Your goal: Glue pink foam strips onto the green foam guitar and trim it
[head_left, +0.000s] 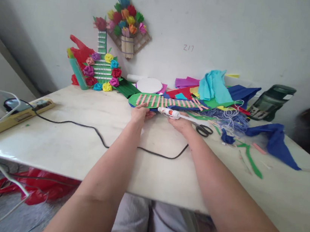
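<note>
A long green craft piece [133, 98] lies flat across the far half of the table, with pink strips glued crosswise over thin white strips. It looks like a flat guitar or paddle shape with a dark blue edge. My left hand [141, 113] grips its near edge by the wide left end, some fingers hidden beneath. In my right hand [181, 125] is a white glue gun [174, 114], its nozzle pointing left toward the craft piece. A white glue stick [193, 118] juts from its back. Black-handled scissors [204, 130] rest just right of that hand.
A flower-covered green guitar craft [103, 69] leans on the wall beside a teal bottle [78, 69]. Crepe paper [214, 86], lilac shreds [230, 120] and a dark green bottle [271, 102] crowd the right. A black cord [98, 133] runs from a power strip [20, 115].
</note>
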Demonstrator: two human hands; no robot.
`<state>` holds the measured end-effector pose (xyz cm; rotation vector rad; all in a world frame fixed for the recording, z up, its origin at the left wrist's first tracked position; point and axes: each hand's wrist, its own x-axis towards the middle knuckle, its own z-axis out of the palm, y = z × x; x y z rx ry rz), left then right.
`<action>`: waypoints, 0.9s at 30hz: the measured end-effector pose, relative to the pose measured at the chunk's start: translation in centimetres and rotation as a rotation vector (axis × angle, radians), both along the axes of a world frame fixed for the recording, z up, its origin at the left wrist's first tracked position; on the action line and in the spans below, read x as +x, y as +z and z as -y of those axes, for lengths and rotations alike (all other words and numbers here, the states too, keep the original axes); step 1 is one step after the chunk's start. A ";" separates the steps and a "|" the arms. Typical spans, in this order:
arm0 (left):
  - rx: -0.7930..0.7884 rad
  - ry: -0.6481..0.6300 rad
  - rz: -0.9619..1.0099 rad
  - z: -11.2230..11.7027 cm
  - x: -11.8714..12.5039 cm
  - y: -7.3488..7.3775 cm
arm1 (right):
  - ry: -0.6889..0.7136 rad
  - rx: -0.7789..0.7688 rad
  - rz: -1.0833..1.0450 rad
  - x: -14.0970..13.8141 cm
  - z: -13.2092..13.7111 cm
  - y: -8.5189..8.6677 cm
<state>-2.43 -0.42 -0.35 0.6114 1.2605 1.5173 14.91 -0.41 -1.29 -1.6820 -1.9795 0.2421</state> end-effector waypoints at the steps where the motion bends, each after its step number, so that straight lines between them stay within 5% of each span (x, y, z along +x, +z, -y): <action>1: 0.002 0.000 -0.001 0.0 0.0 0.0 | -0.007 0.006 0.043 -0.1 -0.1 -0.1; 9: 0.001 0.000 -0.004 0.2 0.0 0.1 | -0.035 0.091 0.274 0.1 0.2 -0.1; 27: 0.052 -0.084 -0.017 0.6 0.0 0.1 | 0.042 0.049 -0.015 0.7 0.3 -0.1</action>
